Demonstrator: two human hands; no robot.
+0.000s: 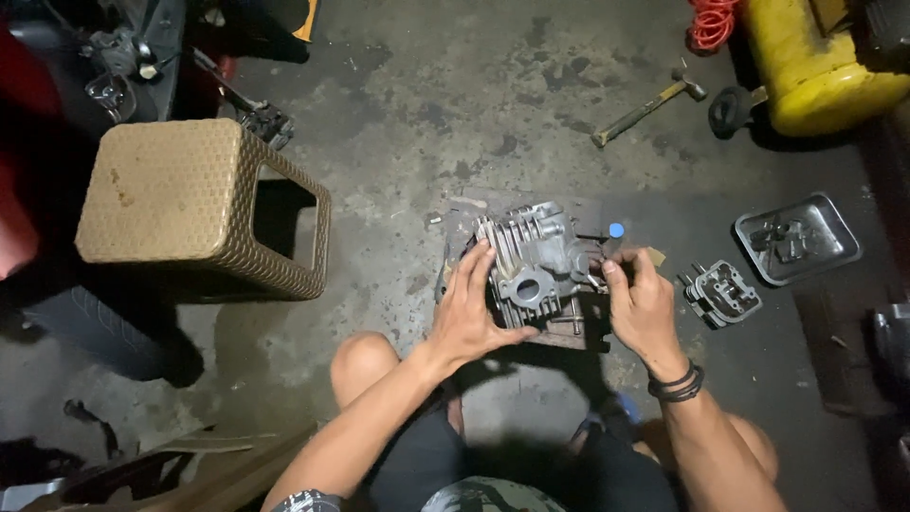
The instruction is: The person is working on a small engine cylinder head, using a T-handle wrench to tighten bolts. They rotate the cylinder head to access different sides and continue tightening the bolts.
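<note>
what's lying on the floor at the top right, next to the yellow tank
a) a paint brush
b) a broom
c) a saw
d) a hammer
d: a hammer with a wooden handle lies on the concrete floor, left of the yellow tank.

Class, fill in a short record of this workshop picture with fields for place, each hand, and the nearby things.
Place: stained concrete floor, seen from above
Left hand: flat against the finned metal engine part
Right hand: fingertips on the part's right side; whether it pinches anything cannot be told
Wrist: dark bands on the right arm
Right of the part: smaller metal casting, metal tray with small pieces
Left: woven brown stool
Far side: hammer, yellow tank, orange coiled cord
</note>
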